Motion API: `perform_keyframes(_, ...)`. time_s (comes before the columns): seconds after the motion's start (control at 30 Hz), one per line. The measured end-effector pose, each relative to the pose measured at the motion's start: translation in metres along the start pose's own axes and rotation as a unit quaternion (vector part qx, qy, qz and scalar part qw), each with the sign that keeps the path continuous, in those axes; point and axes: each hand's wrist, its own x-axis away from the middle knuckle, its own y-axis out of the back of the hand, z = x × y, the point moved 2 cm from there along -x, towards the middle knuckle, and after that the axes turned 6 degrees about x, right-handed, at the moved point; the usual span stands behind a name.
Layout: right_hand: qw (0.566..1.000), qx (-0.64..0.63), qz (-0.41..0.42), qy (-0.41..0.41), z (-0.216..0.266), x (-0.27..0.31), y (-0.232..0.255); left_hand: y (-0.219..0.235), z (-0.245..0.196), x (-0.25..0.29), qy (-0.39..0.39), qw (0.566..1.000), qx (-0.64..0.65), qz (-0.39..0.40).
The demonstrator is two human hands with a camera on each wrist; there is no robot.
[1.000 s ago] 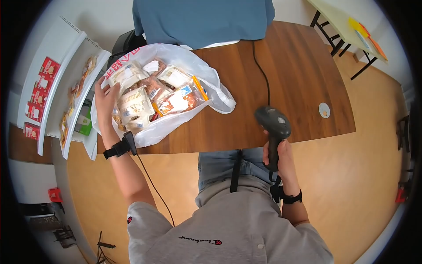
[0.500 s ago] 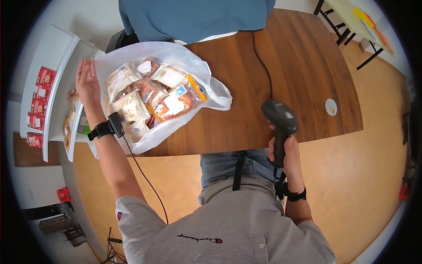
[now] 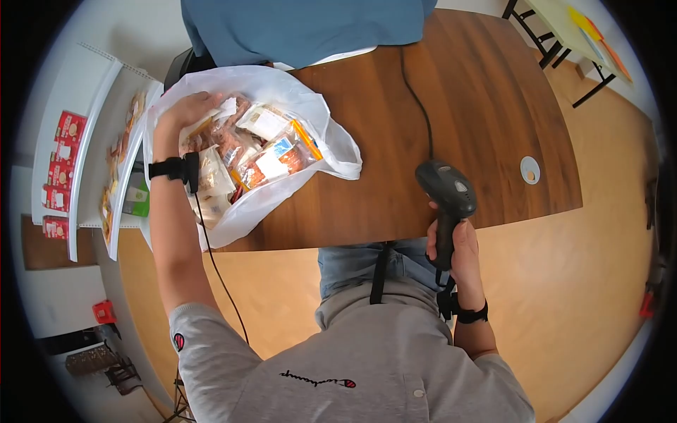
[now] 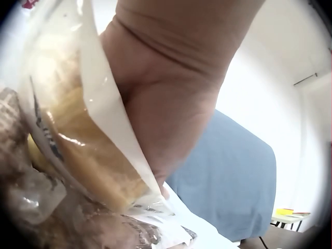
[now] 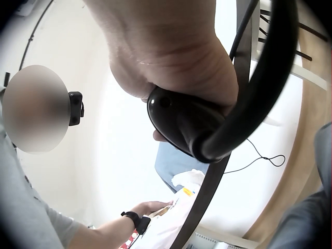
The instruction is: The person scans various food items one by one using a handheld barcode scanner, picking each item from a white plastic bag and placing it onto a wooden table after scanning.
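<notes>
My left hand (image 3: 189, 111) reaches over the left rim of a white plastic bag (image 3: 335, 151) on the table and grips a clear packet of bread (image 4: 98, 150). The packet is tilted up on edge along my palm in the left wrist view; my fingertips are hidden behind it. Several other wrapped breads lie in the bag, among them a packet with an orange strip (image 3: 273, 163) and a pale one (image 3: 264, 121). Over the table's front edge, my right hand (image 3: 462, 257) holds a black barcode scanner (image 3: 446, 190) by its handle, its head uppermost.
White shelves (image 3: 106, 162) with red boxes (image 3: 63, 162) and wrapped goods stand at the left. A blue cloth (image 3: 303, 32) covers something at the table's far edge. The scanner's cable (image 3: 416, 92) crosses the wooden table (image 3: 501, 106). A round white sticker (image 3: 530, 170) lies at right.
My left hand first withdrew leftward from the bag with its palm showing, then came back in over the rim onto the upper-left packet, tilting it. The scanner stays in my right hand.
</notes>
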Motion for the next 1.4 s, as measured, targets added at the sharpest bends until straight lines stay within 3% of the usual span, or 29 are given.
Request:
perform_keyframes(0.13, 1.0, -0.013, 0.001, -0.011, 0.0, 0.0, 0.0, 0.008, -0.029, 0.016, -0.066, 0.993, 0.097, 0.02)
perform_keyframes(0.23, 1.0, -0.006, 0.011, -0.003, 0.0, -0.002, 0.001, 0.02, -0.039, 0.03, -0.087, 0.992, 0.072, 0.062)
perform_keyframes(0.37, 1.0, -0.016, 0.006, -0.008, 0.001, -0.002, 0.001, 0.017, -0.043, 0.044, -0.12, 0.992, 0.014, 0.03)
perform_keyframes(0.43, 1.0, -0.017, 0.006, -0.01, 0.001, -0.002, 0.001, 0.005, -0.051, 0.05, -0.28, 0.946, 0.071, -0.148)
perform_keyframes(0.57, 0.999, -0.031, 0.013, -0.006, 0.001, -0.001, 0.002, -0.01, -0.118, 0.09, -0.204, 0.971, 0.104, -0.07)
perform_keyframes(0.63, 0.999, -0.045, 0.015, -0.002, 0.001, 0.0, 0.003, -0.025, -0.127, 0.101, -0.115, 0.991, 0.017, 0.07)
perform_keyframes(0.67, 0.999, -0.042, 0.013, -0.001, 0.001, 0.001, 0.003, -0.03, -0.13, 0.105, -0.116, 0.991, 0.017, 0.07)
perform_keyframes(0.73, 0.999, -0.039, 0.012, 0.0, 0.0, 0.001, 0.003, -0.047, -0.131, 0.108, -0.212, 0.975, -0.056, 0.032)
perform_keyframes(0.77, 0.999, -0.041, 0.01, -0.002, 0.0, 0.001, 0.002, -0.049, -0.133, 0.108, -0.289, 0.957, 0.016, 0.001)
perform_keyframes(0.8, 0.999, -0.044, 0.008, -0.005, 0.0, 0.002, 0.002, -0.051, -0.132, 0.108, -0.289, 0.957, 0.016, 0.0)
perform_keyframes(0.87, 0.999, -0.04, 0.009, -0.001, 0.0, 0.002, 0.002, -0.049, -0.138, 0.114, -0.229, 0.958, 0.143, 0.094)
perform_keyframes(0.9, 0.999, -0.036, 0.01, 0.001, 0.0, 0.002, 0.002, -0.047, -0.14, 0.118, -0.237, 0.947, 0.185, 0.113)
perform_keyframes(1.03, 0.999, -0.038, 0.011, 0.002, 0.002, 0.003, 0.002, -0.046, -0.127, 0.13, -0.254, 0.938, 0.226, 0.064)
perform_keyframes(1.1, 0.999, -0.033, 0.009, 0.009, 0.003, 0.003, 0.002, -0.033, -0.119, 0.137, -0.234, 0.912, 0.338, -0.008)
perform_keyframes(1.13, 0.999, -0.032, 0.005, 0.01, 0.003, 0.003, 0.002, -0.03, -0.122, 0.142, -0.238, 0.911, 0.338, -0.007)
perform_keyframes(1.2, 0.999, -0.038, 0.018, 0.007, 0.003, 0.003, 0.002, -0.019, -0.124, 0.153, -0.208, 0.78, 0.585, -0.081)
perform_keyframes(1.23, 0.999, -0.035, 0.012, 0.011, 0.003, 0.002, 0.003, -0.017, -0.134, 0.159, -0.182, 0.738, 0.644, -0.084)
perform_keyframes(1.27, 0.999, -0.04, 0.022, 0.013, 0.001, 0.0, 0.002, -0.022, -0.152, 0.16, -0.188, 0.735, 0.647, -0.081)
perform_keyframes(1.33, 0.999, -0.037, 0.03, 0.018, 0.001, 0.0, 0.001, -0.038, -0.19, 0.164, -0.143, 0.575, 0.805, -0.03)
perform_keyframes(1.4, 0.998, -0.042, 0.032, 0.036, 0.004, 0.0, 0.0, -0.068, -0.223, 0.161, -0.182, 0.562, 0.799, 0.116)
